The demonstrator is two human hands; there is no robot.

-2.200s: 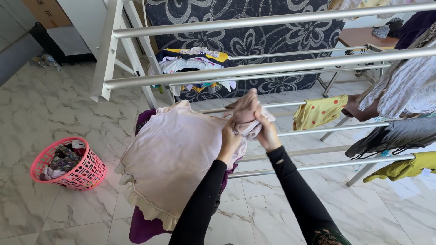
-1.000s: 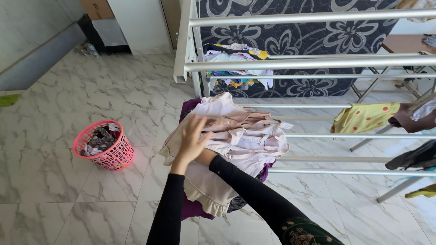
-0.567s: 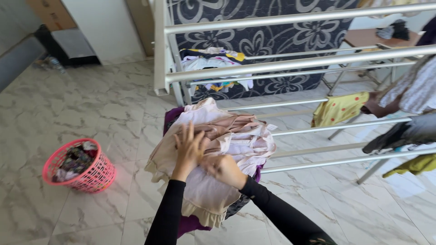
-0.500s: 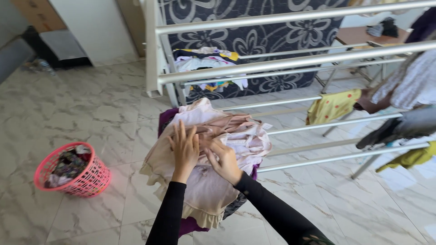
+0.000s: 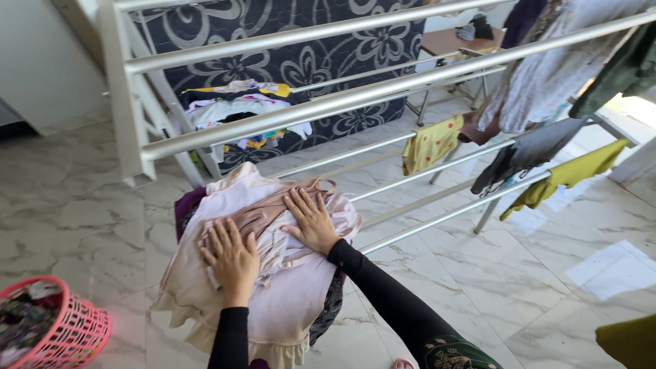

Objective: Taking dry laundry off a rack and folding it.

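A pile of pale pink and cream clothes (image 5: pixel 273 301) lies draped over the lower rails of a metal drying rack (image 5: pixel 321 106), with a folded dusty-pink garment (image 5: pixel 263 213) on top. My left hand (image 5: pixel 231 258) rests flat on the near left part of the folded garment, fingers spread. My right hand (image 5: pixel 312 220) presses flat on its right side, also with fingers apart. Neither hand grips any cloth. Black sleeves cover both arms. A purple garment (image 5: pixel 186 205) peeks out under the pile.
A pink plastic basket (image 5: pixel 65 335) with dark laundry stands on the marble floor at lower left. More clothes hang on the rails at right: a yellow spotted piece (image 5: pixel 430 142), grey (image 5: pixel 529 147) and olive (image 5: pixel 567 176) items. A heap of folded clothes (image 5: pixel 239 106) lies against a patterned mattress behind the rack.
The bunched pink garment held up in both hands now lies folded on the pile. Both hands have flattened onto it, and the view has swung right.
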